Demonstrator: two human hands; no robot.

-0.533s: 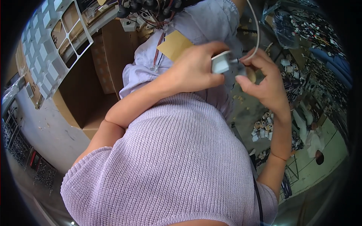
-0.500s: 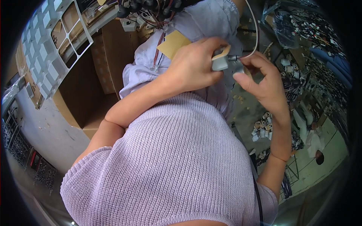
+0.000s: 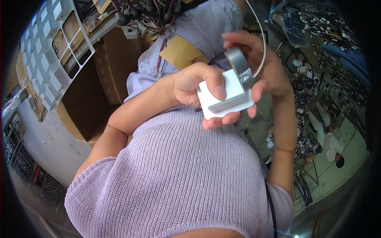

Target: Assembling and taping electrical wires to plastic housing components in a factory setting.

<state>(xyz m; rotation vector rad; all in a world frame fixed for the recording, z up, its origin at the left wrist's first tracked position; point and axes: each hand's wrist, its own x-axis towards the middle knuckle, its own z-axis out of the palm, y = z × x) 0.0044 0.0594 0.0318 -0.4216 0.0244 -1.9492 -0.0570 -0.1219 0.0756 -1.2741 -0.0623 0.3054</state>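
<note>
My left hand (image 3: 194, 81) grips a white plastic block with a wide flange (image 3: 224, 95), thumb on its top and fingers beneath. Against the block's far right side, my right hand (image 3: 272, 73) holds a small roll of silver tape (image 3: 238, 61), its fingers curled round the far side. A crumpled silver strip (image 3: 247, 77) lies between roll and block. From that spot a thin white cable (image 3: 263, 35) arcs upward. On my lap, beyond the left hand, rests a yellow paper piece (image 3: 179, 51).
An open cardboard box (image 3: 89, 111) stands at my left, below a white panel of raised blocks (image 3: 43, 67). Black-capped wires (image 3: 152, 12) hang at the far edge. Wire bundles (image 3: 329, 31) and small white parts cover the right side. Another person (image 3: 331, 150) is at far right.
Both hands have turned the white block so its broad face shows, and my left hand has come nearer. The silver roll, mostly hidden before, is now plainly visible in my right hand.
</note>
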